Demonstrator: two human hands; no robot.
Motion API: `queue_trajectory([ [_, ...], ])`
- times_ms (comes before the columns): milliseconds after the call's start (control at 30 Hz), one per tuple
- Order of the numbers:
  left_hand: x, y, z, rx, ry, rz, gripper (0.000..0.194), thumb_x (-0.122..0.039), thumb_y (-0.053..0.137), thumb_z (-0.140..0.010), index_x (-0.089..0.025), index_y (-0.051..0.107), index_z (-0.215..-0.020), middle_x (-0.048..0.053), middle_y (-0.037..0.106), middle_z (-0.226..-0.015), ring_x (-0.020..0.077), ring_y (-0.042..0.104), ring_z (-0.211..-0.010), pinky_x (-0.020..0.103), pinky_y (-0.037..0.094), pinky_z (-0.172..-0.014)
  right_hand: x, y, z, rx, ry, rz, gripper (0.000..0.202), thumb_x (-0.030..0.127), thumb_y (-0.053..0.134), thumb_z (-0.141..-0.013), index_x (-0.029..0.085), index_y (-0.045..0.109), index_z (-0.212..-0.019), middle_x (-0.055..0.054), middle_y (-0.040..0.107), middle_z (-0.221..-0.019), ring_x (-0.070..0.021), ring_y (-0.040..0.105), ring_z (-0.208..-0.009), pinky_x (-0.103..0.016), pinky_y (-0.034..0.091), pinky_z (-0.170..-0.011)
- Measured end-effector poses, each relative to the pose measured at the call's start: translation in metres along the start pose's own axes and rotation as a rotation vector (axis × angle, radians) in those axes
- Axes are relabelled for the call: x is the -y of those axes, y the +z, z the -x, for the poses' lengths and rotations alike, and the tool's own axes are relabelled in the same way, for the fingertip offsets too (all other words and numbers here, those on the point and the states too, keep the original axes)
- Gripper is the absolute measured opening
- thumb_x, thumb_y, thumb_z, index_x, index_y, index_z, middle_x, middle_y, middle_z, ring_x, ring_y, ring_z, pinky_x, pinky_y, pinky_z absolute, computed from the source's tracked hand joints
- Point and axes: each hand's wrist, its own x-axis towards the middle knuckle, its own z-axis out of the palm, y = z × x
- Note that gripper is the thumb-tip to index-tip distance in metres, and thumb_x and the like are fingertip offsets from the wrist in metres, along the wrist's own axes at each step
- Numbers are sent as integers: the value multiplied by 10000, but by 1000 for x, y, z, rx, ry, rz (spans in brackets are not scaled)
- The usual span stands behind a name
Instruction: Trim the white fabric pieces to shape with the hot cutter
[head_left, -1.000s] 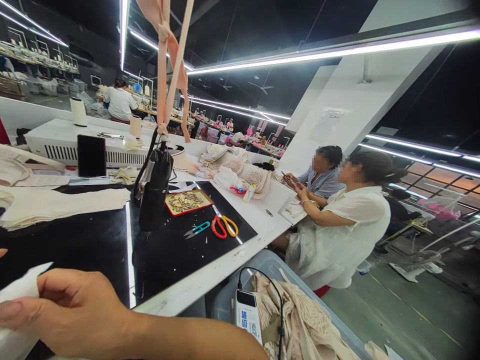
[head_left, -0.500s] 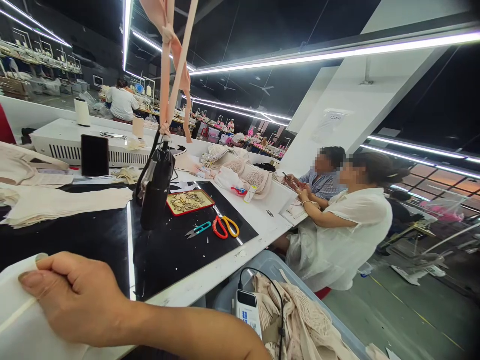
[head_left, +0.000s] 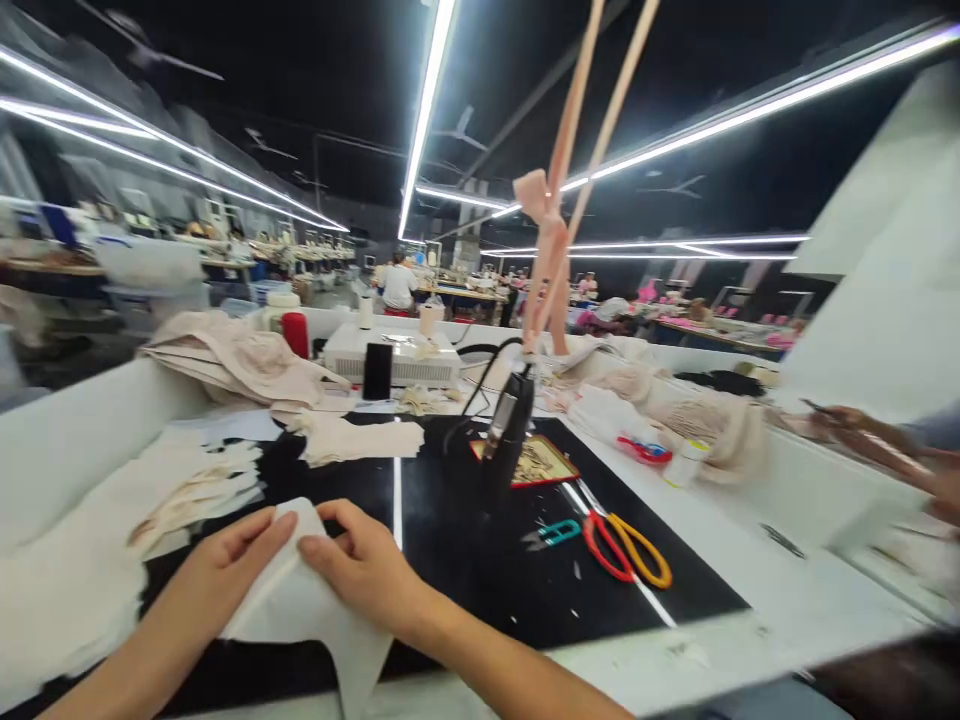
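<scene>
A white fabric piece [head_left: 300, 605] hangs between my two hands above the near edge of the black mat [head_left: 480, 590]. My left hand [head_left: 225, 565] pinches its upper left edge, thumb on top. My right hand [head_left: 367, 565] grips the upper right edge with thumb and bent fingers. Beyond them a black handheld tool [head_left: 510, 425] hangs from pink fabric strips [head_left: 551, 250]. Scissors with red and orange handles [head_left: 626, 548] and small teal snips [head_left: 555, 535] lie on the mat to the right of my hands.
Cream fabric pieces [head_left: 67, 540] are spread at the left, with another stack [head_left: 364, 440] farther back. A red-rimmed tray [head_left: 544, 462] sits behind the hanging tool. Beige garments [head_left: 697, 420] lie at the back right. Another person's hand [head_left: 877, 440] shows at the right edge.
The view has swung left. My left hand has come into view, holding the fabric along with my right hand. The tub of garments below the table has left the view.
</scene>
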Motion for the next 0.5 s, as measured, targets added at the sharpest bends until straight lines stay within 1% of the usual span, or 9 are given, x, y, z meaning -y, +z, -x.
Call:
queue_trajectory([
  [33, -2, -4, -5, -26, 19, -1, 700, -810, 837, -655, -182, 751, -953, 10, 706, -713, 225, 658, -676, 275, 524, -588, -4, -1, -4, 29, -19, 3, 390, 457, 733, -955, 204, 705, -1251, 43, 616, -753, -114, 546, -623, -202, 407, -545],
  [67, -4, -7, -10, -46, 52, -21, 660, -806, 821, -673, -189, 728, -891, 7, 693, -713, 208, 630, -657, 261, 488, -570, -8, -3, -9, 60, -44, 10, 359, 424, 742, -950, 207, 711, -1234, 24, 669, -841, -119, 588, -693, -209, 447, -613],
  [133, -7, -12, -24, -74, 136, -92, 637, -825, 762, -709, -198, 666, -772, 0, 641, -676, 195, 582, -629, 259, 444, -554, -16, -10, -18, 101, -72, 42, 291, 376, 775, -921, 192, 738, -1144, -2, 721, -925, -150, 643, -786, -235, 485, -681],
  [233, -10, -18, -51, -118, 218, -181, 657, -857, 691, -747, -207, 606, -710, -14, 575, -644, 195, 548, -635, 267, 413, -564, -26, -29, -37, 74, -81, 127, 205, 292, 786, -918, 184, 758, -1090, -13, 756, -965, -185, 686, -878, -276, 523, -769],
  [300, -14, -20, -72, -138, 232, -214, 665, -860, 683, -763, -205, 586, -699, -19, 555, -645, 195, 544, -648, 269, 405, -569, -33, -47, -53, -1, -61, 198, 161, 284, 766, -955, 177, 755, -1075, -18, 755, -977, -192, 701, -895, -323, 563, -833],
  [367, -17, -18, -97, -146, 235, -254, 642, -818, 680, -830, -195, 583, -713, -22, 551, -664, 183, 547, -654, 267, 415, -577, -39, -68, -72, -105, -17, 259, 208, 341, 733, -1005, 161, 728, -1109, -39, 743, -1038, -197, 716, -909, -380, 610, -856],
  [433, -20, -11, -124, -142, 220, -303, 554, -698, 668, -954, -172, 618, -786, -22, 575, -717, 159, 567, -657, 265, 465, -603, -46, -89, -90, -222, 21, 298, 283, 392, 705, -1031, 161, 701, -1195, -69, 730, -1164, -218, 728, -991, -417, 634, -887],
  [500, -22, -1, -151, -141, 200, -362, 422, -552, 654, -1045, -143, 669, -940, 0, 644, -843, 154, 630, -723, 286, 551, -674, -51, -108, -106, -328, 40, 317, 334, 409, 696, -1036, 171, 680, -1271, -88, 712, -1254, -239, 726, -1062, -441, 639, -918],
])
